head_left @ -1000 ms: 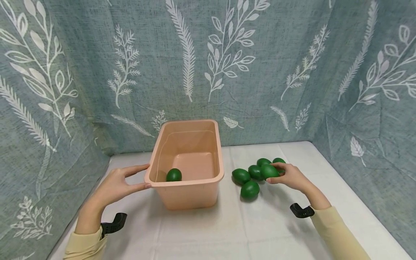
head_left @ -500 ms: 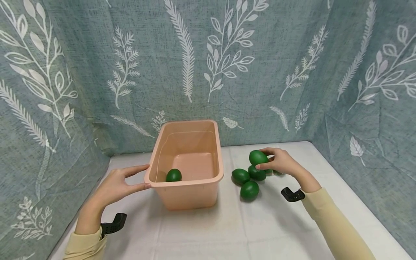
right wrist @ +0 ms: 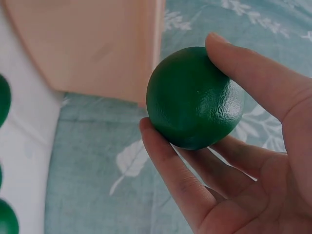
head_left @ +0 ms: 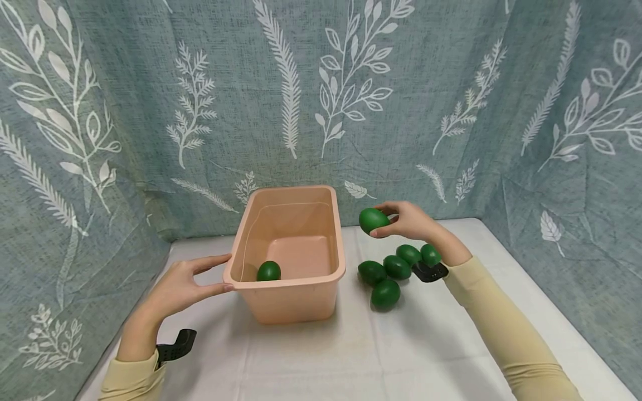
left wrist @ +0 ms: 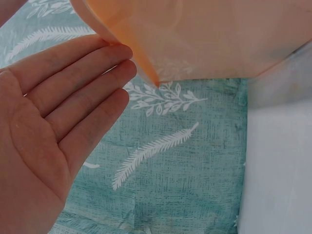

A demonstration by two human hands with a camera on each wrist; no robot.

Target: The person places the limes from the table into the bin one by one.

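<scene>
A peach-coloured plastic bin (head_left: 296, 303) stands left of the middle of the table, with one green egg-shaped object (head_left: 268, 271) inside near its front. My left hand (head_left: 183, 287) touches the bin's left front corner with its fingertips and thumb. In the left wrist view its fingers (left wrist: 80, 85) lie nearly straight against the bin wall. Raised above the table right of the bin, my right hand (head_left: 411, 223) holds a glossy green egg-shaped object (right wrist: 187, 105) between thumb and fingers. Several matching green objects (head_left: 397, 267) lie clustered on the table below that hand.
A white cloth (head_left: 311, 356) covers the table. Green curtains (head_left: 261, 111) printed with white leaves hang along the back and sides. Each wrist carries a black camera mount; the right mount (head_left: 429, 271) overlaps the cluster's edge in the head view.
My right hand has lifted the green egg-shaped object from the cluster, moving up and left towards the bin. My left hand and the bin have stayed in place.
</scene>
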